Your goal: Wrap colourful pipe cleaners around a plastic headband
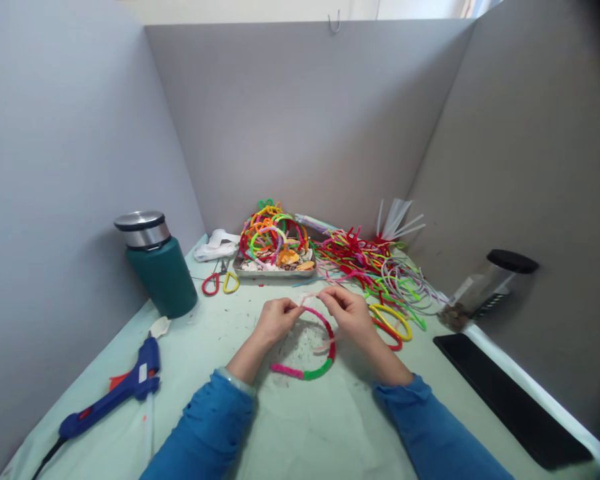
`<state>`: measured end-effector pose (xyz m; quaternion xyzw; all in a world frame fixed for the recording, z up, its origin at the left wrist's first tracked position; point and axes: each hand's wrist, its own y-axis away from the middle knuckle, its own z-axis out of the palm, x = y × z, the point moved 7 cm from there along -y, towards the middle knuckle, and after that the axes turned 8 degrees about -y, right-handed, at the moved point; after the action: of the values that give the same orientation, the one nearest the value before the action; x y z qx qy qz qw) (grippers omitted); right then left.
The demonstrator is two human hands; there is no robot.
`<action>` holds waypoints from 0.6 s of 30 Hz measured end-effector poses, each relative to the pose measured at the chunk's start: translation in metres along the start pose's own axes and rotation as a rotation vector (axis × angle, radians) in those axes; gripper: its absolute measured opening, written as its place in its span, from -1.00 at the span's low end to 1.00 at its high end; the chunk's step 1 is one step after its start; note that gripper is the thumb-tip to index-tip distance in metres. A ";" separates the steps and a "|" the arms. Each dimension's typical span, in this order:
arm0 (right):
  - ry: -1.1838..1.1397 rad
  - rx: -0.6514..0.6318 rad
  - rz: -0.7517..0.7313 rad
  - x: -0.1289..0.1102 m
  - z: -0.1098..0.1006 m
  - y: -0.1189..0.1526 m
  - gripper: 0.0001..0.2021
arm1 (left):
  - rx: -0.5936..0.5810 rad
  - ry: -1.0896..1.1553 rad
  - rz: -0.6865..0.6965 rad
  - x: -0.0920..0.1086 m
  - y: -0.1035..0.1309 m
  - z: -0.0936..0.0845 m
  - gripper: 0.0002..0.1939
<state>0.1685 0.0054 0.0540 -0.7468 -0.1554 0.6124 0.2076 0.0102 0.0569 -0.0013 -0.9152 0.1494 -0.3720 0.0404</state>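
Observation:
A curved band wrapped in pipe cleaners [319,371], pink, red and green, lies between my hands as an open hoop. My left hand [275,323] is closed, thumb and forefinger pinching the far end of this hoop. A pale pink pipe cleaner [308,297] runs from that spot to my right hand [350,316], whose fingertips are pinched on it. Another pale pink strand [323,347] sticks inward from the hoop's right side; whether it is the same piece I cannot tell. The hoop's bright pink end points left, below my left hand.
A blue glue gun [123,393] and a green bottle [163,273] stand at left. Behind are red-and-yellow-handled scissors [220,283], a tray [275,273] of colourful hoops, and piled pipe cleaners [355,257]. At right are larger scissors [397,320], a jar [485,290] and a black slab [510,400].

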 end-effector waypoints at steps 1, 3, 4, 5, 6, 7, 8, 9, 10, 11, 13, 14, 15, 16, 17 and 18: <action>0.084 0.018 -0.065 -0.005 -0.002 0.001 -0.80 | 0.003 -0.016 0.001 0.000 0.000 0.000 -0.67; 0.237 0.051 -0.195 -0.014 -0.005 0.003 -0.81 | -0.001 -0.029 0.019 0.002 0.001 0.000 -0.67; 0.309 0.061 -0.250 -0.018 -0.006 0.004 -0.82 | -0.006 -0.028 0.035 0.003 0.001 0.000 -0.67; 0.378 0.074 -0.293 -0.020 -0.008 0.004 -0.82 | -0.012 -0.023 0.053 0.005 0.001 0.000 -0.68; 0.447 0.090 -0.318 -0.021 -0.010 0.004 -0.82 | -0.019 -0.016 0.070 0.006 0.001 0.001 -0.68; 0.516 0.109 -0.329 -0.021 -0.012 0.003 -0.83 | -0.027 -0.006 0.084 0.008 0.002 0.001 -0.69; 0.583 0.128 -0.331 -0.021 -0.014 0.002 -0.83 | -0.038 0.004 0.093 0.009 0.002 0.002 -0.69; 0.644 0.144 -0.334 -0.021 -0.016 0.001 -0.83 | -0.049 0.015 0.098 0.010 0.002 0.002 -0.69; 0.694 0.152 -0.344 -0.021 -0.016 0.001 -0.81 | -0.059 0.024 0.101 0.011 0.002 0.003 -0.69; 0.729 0.147 -0.363 -0.023 -0.015 0.001 -0.77 | -0.068 0.032 0.102 0.012 0.003 0.003 -0.69; 0.752 0.088 -0.430 -0.026 -0.008 0.002 -0.69 | -0.078 0.040 0.107 0.013 0.003 0.004 -0.70; 0.744 0.040 -0.467 -0.028 -0.002 0.003 -0.67 | -0.082 0.042 0.113 0.014 0.003 0.004 -0.70; 0.730 -0.016 -0.497 -0.028 0.004 0.005 -0.67 | -0.086 0.044 0.123 0.014 0.004 0.005 -0.70; 0.712 -0.073 -0.516 -0.027 0.010 0.006 -0.68 | -0.091 0.049 0.134 0.015 0.004 0.005 -0.70; 0.695 -0.120 -0.520 -0.025 0.014 0.007 -0.69 | -0.094 0.055 0.145 0.016 0.004 0.006 -0.71; 0.677 -0.152 -0.509 -0.021 0.017 0.008 -0.71 | -0.096 0.063 0.154 0.016 0.004 0.006 -0.71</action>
<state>0.1472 -0.0099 0.0654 -0.8566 -0.3027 0.2489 0.3355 0.0245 0.0478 0.0046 -0.8898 0.2381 -0.3887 0.0202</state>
